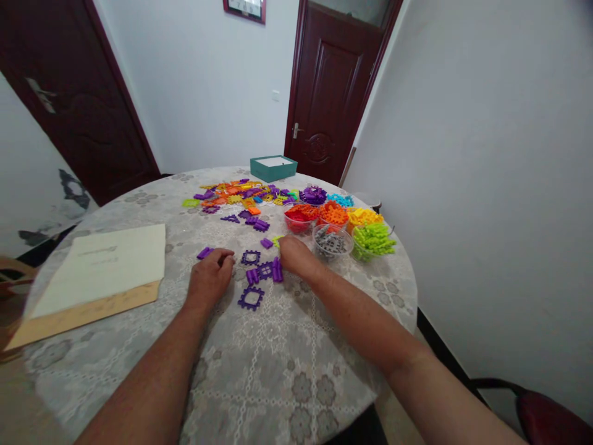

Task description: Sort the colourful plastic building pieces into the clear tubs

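Observation:
My left hand [210,275] rests on the tablecloth with its thumb apart from loosely bent fingers, and holds nothing that I can see. Just beyond it lies a purple building piece [204,253]. My right hand [296,254] is bent down over the table, its fingers closed at a lime-green building piece [277,240]; the fingertips are partly hidden. Between the hands lie a purple square frame [251,257], a second purple frame [251,298] and a purple window-like piece [265,271] with ribbed purple pieces [277,269] at its sides. A small purple piece [266,243] sits left of the green one.
A pile of mixed coloured pieces [245,193] spreads across the far side. Clear bowls hold red [300,217], orange [333,213], grey [332,241], yellow [365,216] and lime-green pieces [373,238]. A teal box [273,168] stands behind; a paper-covered board [106,266] lies left.

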A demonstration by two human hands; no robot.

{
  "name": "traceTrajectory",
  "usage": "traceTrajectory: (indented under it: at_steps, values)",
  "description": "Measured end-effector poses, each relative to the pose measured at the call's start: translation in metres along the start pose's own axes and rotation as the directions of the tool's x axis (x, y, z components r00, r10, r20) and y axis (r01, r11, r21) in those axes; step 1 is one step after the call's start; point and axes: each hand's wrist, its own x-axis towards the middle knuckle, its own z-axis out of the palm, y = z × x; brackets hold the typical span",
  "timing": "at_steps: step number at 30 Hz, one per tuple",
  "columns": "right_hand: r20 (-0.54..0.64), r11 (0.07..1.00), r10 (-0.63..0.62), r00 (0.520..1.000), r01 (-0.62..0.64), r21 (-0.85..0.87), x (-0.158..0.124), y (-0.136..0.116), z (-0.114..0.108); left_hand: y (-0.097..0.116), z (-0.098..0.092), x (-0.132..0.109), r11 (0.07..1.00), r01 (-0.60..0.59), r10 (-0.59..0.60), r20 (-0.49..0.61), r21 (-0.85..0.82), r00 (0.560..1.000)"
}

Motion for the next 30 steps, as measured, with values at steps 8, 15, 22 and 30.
traceTrajectory:
  at_steps: [8,15,22,30]
  values:
    - [-0.015,0.992,0.119,0.993,-0.119,-0.048,0.020,0.011,0.023,0.001,0.002,-0.003,1.000,-0.026,0.026,-0.007,-0.005,1.000]
    - [-0.040,0.987,0.129,0.991,-0.132,-0.086,0.010,0.008,0.022,0.003,0.001,-0.004,1.000,0.003,-0.003,-0.031,-0.002,1.000]
    - [-0.148,0.990,0.075,0.986,-0.091,-0.109,-0.029,-0.008,0.002,0.004,0.000,-0.005,1.000,-0.017,0.016,0.015,0.015,1.000]
    - [-0.342,0.986,-0.034,0.939,-0.024,-0.166,-0.078,0.020,-0.048,-0.002,0.002,0.001,0.998,-0.035,0.033,0.034,0.053,0.999]
